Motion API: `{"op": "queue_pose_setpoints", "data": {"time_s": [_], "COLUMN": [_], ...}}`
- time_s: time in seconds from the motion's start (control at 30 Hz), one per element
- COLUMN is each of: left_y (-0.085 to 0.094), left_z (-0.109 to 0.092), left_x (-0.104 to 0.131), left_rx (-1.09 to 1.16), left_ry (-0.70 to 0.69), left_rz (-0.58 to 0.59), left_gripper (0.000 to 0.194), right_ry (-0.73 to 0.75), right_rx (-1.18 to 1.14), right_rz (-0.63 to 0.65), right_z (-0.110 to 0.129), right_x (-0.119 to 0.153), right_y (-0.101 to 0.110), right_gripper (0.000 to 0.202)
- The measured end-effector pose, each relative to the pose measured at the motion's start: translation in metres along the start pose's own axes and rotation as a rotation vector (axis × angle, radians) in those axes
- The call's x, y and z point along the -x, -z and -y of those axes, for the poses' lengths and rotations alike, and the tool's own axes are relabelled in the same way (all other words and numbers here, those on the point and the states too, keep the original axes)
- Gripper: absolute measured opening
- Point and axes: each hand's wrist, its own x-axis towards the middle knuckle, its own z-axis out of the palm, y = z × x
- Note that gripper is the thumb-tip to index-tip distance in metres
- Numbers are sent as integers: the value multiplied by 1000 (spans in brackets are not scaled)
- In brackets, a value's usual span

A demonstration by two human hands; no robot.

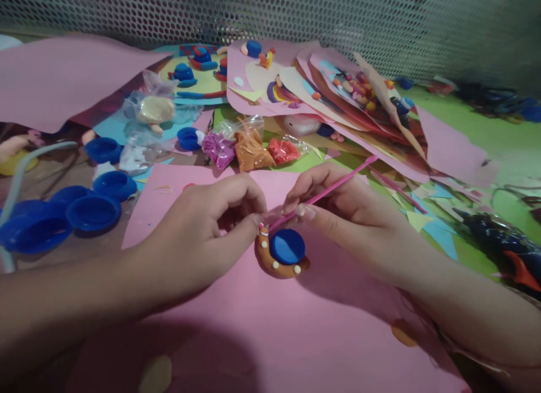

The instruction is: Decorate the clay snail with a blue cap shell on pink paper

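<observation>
In the middle of a pink paper sheet (203,342) lies a curved brown clay piece (270,263) with several white dots, set around a blue disc (287,246). My right hand (342,212) grips a thin pink modelling tool (338,184) between thumb and fingers, its lower tip near the top end of the brown clay. Thumb and index finger of my left hand (215,224) are pinched together at that same end, beside a tiny pink bit. Whatever sits between those fingertips is hidden.
Blue cups (93,212) cluster at left. Behind the sheet lie bags of purple clay (218,148), orange clay (252,148) and red clay (284,150). Stacked paper sheets with clay figures (296,94) stand farther back, before a perforated metal panel (270,15). Paper scraps (437,235) litter the right.
</observation>
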Motion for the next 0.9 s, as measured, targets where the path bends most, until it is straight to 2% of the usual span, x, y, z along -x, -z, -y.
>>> {"op": "queue_pose_setpoints", "data": {"time_s": [0.5,0.9], "left_y": [2,3], "left_z": [-2,-3], "left_x": [0,-1], "left_rx": [-19,-44], "left_ry": [16,10], "left_rz": [6,4], "left_gripper": [10,10], "right_ry": [16,-15], "right_rx": [14,-17], "right_rz": [15,-33], "right_z": [0,0], "right_x": [-1,0], "right_y": [0,0], "right_gripper": [7,4]}}
